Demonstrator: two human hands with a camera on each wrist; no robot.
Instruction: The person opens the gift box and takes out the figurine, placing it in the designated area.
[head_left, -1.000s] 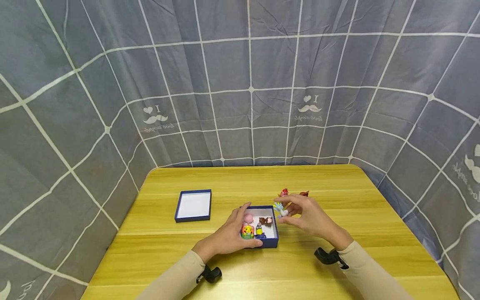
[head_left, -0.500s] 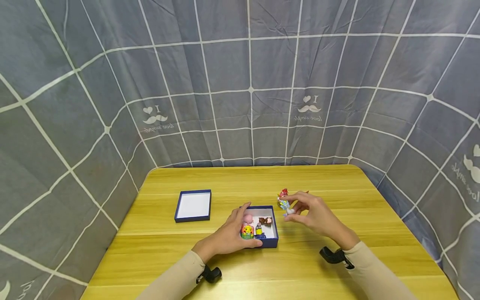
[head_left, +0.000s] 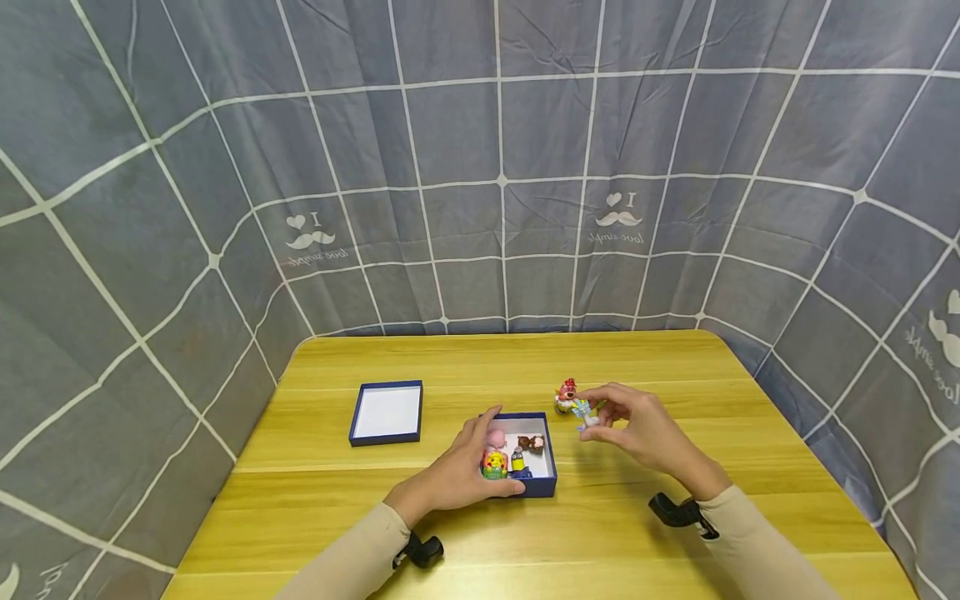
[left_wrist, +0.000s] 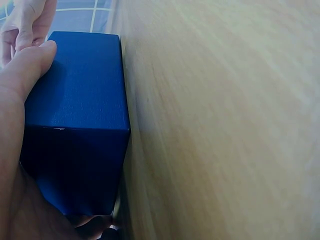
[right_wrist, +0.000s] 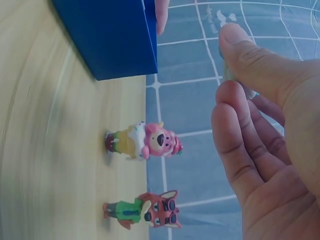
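My left hand (head_left: 453, 475) grips the left side of a small dark-blue box (head_left: 538, 487), thumb on its near wall and fingers at the far edge. Inside lie several toy figurines: a yellow-faced one (head_left: 495, 463), a minion (head_left: 518, 461), a brown one (head_left: 530, 442) and a pink one (head_left: 497, 437). Right of the box, my right hand (head_left: 633, 425) pinches a white pony-like figurine with blue and yellow hair (head_left: 587, 417) between thumb and fingers, above the table. Only a sliver of that figurine shows in the right wrist view.
A pink bear figurine (right_wrist: 159, 140) stands just behind the held one. Beside it, a fox figurine in a green shirt (right_wrist: 131, 211) stands upright, hidden by my hand in the head view. The box lid (head_left: 387, 412) lies inside-up on the table (head_left: 315, 500), left of the box.
My right hand has moved to the right, away from the box edge, carrying the white pony-like figurine. It now covers the fox figurine in the head view. My left hand and the box stay put.
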